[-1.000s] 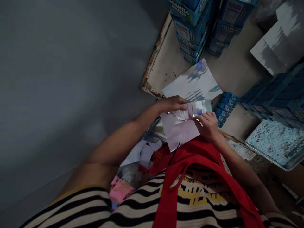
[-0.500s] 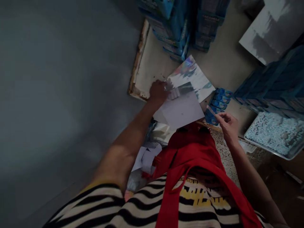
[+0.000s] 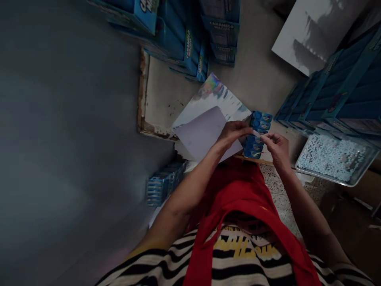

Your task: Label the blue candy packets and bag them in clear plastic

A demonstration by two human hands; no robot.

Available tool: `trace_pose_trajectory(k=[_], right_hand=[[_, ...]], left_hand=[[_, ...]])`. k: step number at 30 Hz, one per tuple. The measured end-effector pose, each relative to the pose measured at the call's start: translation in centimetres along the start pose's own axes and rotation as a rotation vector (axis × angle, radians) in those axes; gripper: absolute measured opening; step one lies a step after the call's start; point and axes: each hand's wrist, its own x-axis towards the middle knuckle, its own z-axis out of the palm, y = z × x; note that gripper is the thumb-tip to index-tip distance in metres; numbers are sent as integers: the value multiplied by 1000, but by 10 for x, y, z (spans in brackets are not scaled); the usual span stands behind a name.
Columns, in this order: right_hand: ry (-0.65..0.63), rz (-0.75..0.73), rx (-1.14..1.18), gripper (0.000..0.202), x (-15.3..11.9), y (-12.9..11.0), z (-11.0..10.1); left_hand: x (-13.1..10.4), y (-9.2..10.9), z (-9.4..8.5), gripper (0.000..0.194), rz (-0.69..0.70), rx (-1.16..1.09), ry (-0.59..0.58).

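Note:
Between my hands stretches a small pale strip [image 3: 256, 134], perhaps a label or tape; its kind is too small to tell. My left hand [image 3: 233, 133] pinches its left end, fingers closed. At its other end, my right hand [image 3: 276, 149] closes thumb and fingertips on it. Directly below the strip lies a column of small blue packs [image 3: 253, 153] at the table's near edge, partly hidden by the fingers. Left of them a plain pale sheet [image 3: 204, 133] rests over a shiny, rainbow-tinted sheet [image 3: 212, 89], and my left forearm crosses its lower corner.
Tall stacks of blue boxes [image 3: 178, 43] marked "Caramelo" stand at the table's far left; more blue boxes [image 3: 345, 91] fill the right. A metal tray [image 3: 354, 184] of small pale blue pieces sits at the right. A wall [image 3: 74, 119] borders the left side.
My left hand has left the sheets and moved right to meet the strip held by my right hand. The view has shifted, and the pale sheet now lies farther left.

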Motion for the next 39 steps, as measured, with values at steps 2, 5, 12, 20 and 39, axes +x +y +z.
trace_pose_trajectory(k=[2,5,12,20,39], right_hand=[[81,-22,-80,41,18,5,1],[205,-89,-285,42,50,10,6],[276,-122,-564,33,92,15,16],[264,-86,-629,30,98,17,20],[415,-41,-487,37,92,20,11]], left_hand=[[8,1,4,38,11,6,72],[25,2,10,30,23,68,203],[65,-6,12,24,-25,218,329],[74,-9,11,19,-49,211,345],[83,-30,25,17,-153,41,496]])
